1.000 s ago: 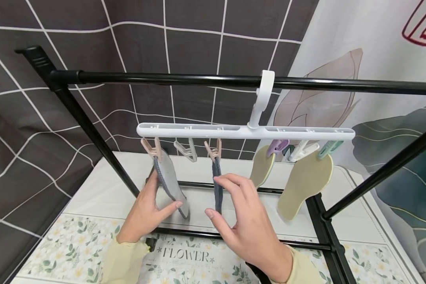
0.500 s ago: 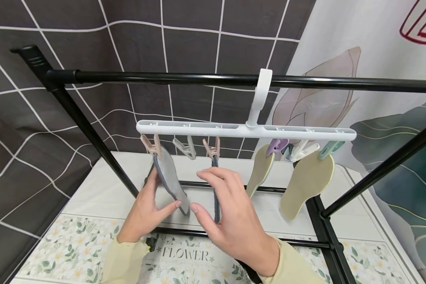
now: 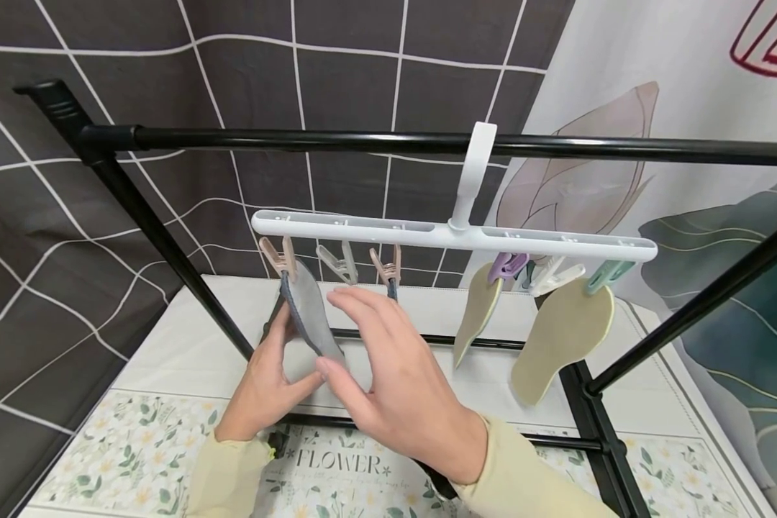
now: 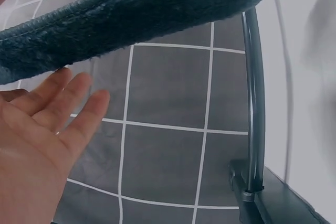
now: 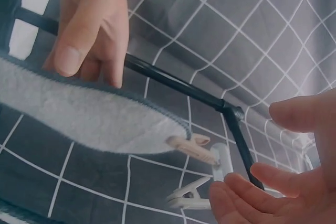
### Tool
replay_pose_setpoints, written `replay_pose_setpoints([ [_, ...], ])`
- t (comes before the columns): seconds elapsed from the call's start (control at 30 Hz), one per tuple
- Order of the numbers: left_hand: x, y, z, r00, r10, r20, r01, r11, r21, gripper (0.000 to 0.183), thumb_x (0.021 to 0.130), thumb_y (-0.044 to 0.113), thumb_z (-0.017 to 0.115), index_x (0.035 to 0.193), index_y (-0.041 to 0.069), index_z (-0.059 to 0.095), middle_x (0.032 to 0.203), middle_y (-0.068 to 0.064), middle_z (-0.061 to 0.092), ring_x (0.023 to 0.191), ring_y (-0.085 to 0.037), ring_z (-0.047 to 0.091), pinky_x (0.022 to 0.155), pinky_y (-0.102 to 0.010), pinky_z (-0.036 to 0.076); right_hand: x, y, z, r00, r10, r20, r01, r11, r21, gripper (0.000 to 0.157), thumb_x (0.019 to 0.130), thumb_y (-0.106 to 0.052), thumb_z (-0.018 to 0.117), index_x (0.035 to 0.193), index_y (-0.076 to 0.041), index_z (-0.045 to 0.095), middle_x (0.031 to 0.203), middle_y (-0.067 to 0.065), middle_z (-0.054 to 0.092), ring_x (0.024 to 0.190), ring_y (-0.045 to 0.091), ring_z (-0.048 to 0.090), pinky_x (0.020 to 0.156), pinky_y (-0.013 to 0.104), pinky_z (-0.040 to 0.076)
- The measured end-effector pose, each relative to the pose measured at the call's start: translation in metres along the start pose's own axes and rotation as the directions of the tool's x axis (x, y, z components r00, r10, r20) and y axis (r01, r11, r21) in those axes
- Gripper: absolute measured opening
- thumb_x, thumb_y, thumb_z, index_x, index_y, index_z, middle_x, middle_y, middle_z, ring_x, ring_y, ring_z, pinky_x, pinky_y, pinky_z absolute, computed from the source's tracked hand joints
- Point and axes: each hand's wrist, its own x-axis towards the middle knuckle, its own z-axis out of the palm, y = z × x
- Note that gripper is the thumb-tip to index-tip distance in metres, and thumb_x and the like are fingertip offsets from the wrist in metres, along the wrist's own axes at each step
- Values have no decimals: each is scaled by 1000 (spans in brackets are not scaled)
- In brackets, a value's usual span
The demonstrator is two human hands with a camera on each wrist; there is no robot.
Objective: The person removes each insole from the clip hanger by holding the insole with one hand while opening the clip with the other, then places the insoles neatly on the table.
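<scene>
A grey insole (image 3: 307, 306) with a dark fuzzy side hangs from a peach clip (image 3: 280, 257) at the left end of a white clip hanger (image 3: 388, 232). My left hand (image 3: 268, 385) is at its lower left edge, fingers extended. In the left wrist view those fingertips meet the edge of the fuzzy insole (image 4: 131, 19). My right hand (image 3: 404, 385) is spread in the air just right of that insole, thumb near its lower end and nothing held. Behind the right hand, a second grey insole (image 3: 392, 289) hangs from another peach clip, mostly hidden.
The hanger hooks over a black rack bar (image 3: 285, 139). On its right side hang two yellow-green insoles (image 3: 560, 334) by a purple clip (image 3: 508, 265) and a green clip (image 3: 609, 275). Unused white clips (image 3: 339, 262) hang between. Below lies a floral-printed cloth (image 3: 149, 432).
My right hand has moved left from the second grey insole, across its front, to the first one. My left hand has stayed almost in place. The hanger tilts slightly more, left end up.
</scene>
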Motion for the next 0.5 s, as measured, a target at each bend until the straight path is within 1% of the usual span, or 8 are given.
replay_pose_setpoints([
  [0.13,0,1,2,1000,22,0,-22,1000,-12,103,76,22,76,150,23,4,144,-5,36,121,-21,46,100,-36,37,5,-1,3,1000,3,18,-3,1000,25,49,90,-22,56,130,4,44,130,14,48,124,21,44,105,29,32],
  [0.2,0,1,2,1000,24,4,-24,1000,-18,102,77,21,75,150,23,4,143,-6,37,121,-22,46,100,-37,38,6,-1,6,1000,9,30,-10,1000,28,50,91,-24,56,131,4,43,131,14,48,125,19,43,105,28,32],
  [0.3,-1,0,4,1000,28,13,-28,999,-24,101,78,21,74,150,23,3,142,-7,38,120,-21,47,97,-42,40,7,0,10,999,17,39,-18,1000,13,50,91,-25,55,131,4,43,131,14,48,125,19,42,106,28,31],
  [0.37,0,-1,5,999,38,15,-37,999,-24,100,78,23,73,150,22,3,141,-7,39,119,-21,47,95,-43,41,7,1,12,999,21,40,-22,1000,7,50,91,-25,55,131,3,43,131,14,48,125,19,42,106,28,31],
  [0.47,1,-2,5,998,54,11,-53,998,-32,99,79,22,71,150,20,3,142,-4,38,120,-19,47,95,-39,42,8,2,15,999,24,43,-24,1000,0,51,91,-25,54,131,3,43,131,14,48,125,19,42,106,27,31],
  [0.5,2,-2,5,998,58,11,-57,998,-36,98,79,21,71,150,20,3,144,-3,36,121,-19,46,96,-37,41,9,2,15,999,25,44,-25,1000,0,51,91,-25,54,131,3,42,131,14,48,125,18,42,106,27,31],
])
